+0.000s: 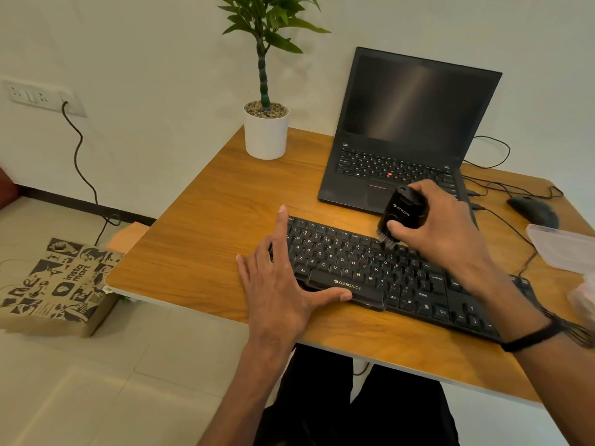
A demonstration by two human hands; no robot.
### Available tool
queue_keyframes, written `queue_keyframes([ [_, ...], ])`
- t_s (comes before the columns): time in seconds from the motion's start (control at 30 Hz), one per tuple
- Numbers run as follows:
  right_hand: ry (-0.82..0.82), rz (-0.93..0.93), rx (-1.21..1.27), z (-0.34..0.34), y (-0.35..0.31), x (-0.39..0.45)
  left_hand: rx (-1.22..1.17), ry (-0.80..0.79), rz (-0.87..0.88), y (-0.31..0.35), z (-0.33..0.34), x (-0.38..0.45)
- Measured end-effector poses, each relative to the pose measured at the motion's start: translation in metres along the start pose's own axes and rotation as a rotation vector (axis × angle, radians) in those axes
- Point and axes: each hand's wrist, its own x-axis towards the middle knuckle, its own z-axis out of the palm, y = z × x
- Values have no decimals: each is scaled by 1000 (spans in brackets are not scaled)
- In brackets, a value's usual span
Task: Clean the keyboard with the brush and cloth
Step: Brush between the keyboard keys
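Brushing: bristles meeting keyboard upper rows
Right hand grip: wrapping brush, light, rigid
Left hand grip: wide, flat, steadying keyboard's end on bench

One keyboard, one brush, one laptop, one mouse, one plant, two hands.

The wooden table carries a keyboard, laptop, potted plant, mouse.
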Motion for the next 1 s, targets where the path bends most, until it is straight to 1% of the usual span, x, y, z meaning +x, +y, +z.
queue_keyframes([
  [0.07,55,-13,-58,-1,-2,-3,-8,3,0,0,0,0],
  [0.17,80,3,-94,0,-5,-11,-8,3,3,-1,0,0],
  [0.27,89,14,-124,7,-15,-19,-9,9,10,-1,0,0],
  [0.43,95,-37,-127,33,-42,-17,-4,9,2,0,0,-1],
  [0.57,106,-80,-68,53,-66,-6,-3,9,-6,0,0,-1],
  [0.73,74,-92,50,75,-90,12,-1,5,-19,0,-1,0],
  [0.83,13,-88,170,85,-100,20,-9,3,-21,0,-1,0],
  [0.93,-68,-30,326,85,-98,33,-18,5,-23,0,-2,0],
  [1.0,-134,-36,360,79,-95,39,-26,3,-23,0,-3,0],
])
